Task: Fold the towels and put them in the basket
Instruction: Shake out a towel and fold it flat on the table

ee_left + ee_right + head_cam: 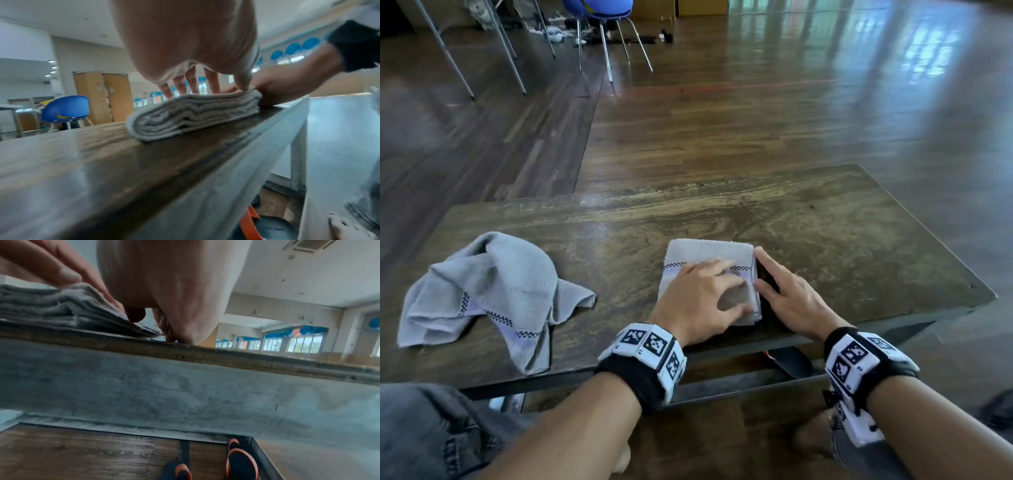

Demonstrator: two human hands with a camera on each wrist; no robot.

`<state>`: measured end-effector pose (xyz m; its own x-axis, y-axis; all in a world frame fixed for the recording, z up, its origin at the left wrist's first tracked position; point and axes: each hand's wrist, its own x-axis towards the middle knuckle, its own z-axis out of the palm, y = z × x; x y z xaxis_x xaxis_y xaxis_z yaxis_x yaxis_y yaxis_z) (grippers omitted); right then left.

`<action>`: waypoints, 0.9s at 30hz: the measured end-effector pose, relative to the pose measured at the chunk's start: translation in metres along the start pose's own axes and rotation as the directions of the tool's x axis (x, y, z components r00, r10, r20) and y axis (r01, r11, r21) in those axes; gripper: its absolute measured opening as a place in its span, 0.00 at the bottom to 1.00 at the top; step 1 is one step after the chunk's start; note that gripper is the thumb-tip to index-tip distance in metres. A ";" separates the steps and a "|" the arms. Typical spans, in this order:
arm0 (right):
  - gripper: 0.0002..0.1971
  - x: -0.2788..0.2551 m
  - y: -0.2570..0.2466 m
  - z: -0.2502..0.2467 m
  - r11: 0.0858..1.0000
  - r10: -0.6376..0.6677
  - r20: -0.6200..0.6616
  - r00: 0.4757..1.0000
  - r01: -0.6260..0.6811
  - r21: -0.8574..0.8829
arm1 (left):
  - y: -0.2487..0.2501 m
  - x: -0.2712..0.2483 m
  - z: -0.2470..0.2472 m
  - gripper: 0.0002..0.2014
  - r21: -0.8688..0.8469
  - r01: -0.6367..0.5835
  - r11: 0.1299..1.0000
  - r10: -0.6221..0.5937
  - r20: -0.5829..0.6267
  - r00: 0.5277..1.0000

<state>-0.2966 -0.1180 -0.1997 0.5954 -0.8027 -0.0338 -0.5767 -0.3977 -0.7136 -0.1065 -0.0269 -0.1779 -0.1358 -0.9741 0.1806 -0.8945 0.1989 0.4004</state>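
A grey towel folded into a thick rectangle lies near the front edge of the wooden table. My left hand rests flat on top of it with fingers spread and straight. My right hand lies on the table against the towel's right edge, fingers straight along the stacked layers. In the left wrist view the folded towel shows several layers under the fingers. The right wrist view shows its corner. A second grey towel lies crumpled and unfolded at the table's left. No basket is in view.
The folded towel sits close to the table's front edge, and the crumpled towel hangs slightly over it. A blue chair and metal table legs stand far off on the wooden floor. Black and orange sandals lie under the table.
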 end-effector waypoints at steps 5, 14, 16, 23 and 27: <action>0.27 -0.007 0.001 0.000 0.999 -0.022 -0.103 0.994 0.026 0.046 | 0.014 0.000 0.004 0.30 -0.088 0.080 0.993 -0.079 0.015 0.997; 0.22 -0.009 0.002 0.001 0.998 -0.052 -0.113 0.992 0.056 0.035 | 0.021 0.012 0.001 0.07 -0.622 0.267 0.736 -0.366 -0.034 0.930; 0.23 -0.009 0.001 0.000 0.998 -0.048 -0.107 0.993 0.053 0.041 | 0.023 0.013 0.000 0.06 -0.685 0.240 0.688 -0.364 -0.039 0.931; 0.25 -0.011 -0.004 -0.002 0.998 -0.046 -0.087 0.995 0.049 0.032 | 0.029 0.004 0.007 0.05 -0.781 0.230 0.580 -0.232 0.113 0.966; 0.26 -0.008 0.000 0.000 0.999 -0.028 -0.086 0.996 0.030 0.020 | 0.026 0.003 0.009 0.05 -0.775 0.249 0.581 -0.199 0.162 0.967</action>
<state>-0.3017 -0.1116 -0.1992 0.5616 -0.8261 0.0465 -0.5471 -0.4129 -0.7282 -0.1343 -0.0254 -0.1748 -0.0227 -0.9985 -0.0507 -0.2232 -0.0444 0.9738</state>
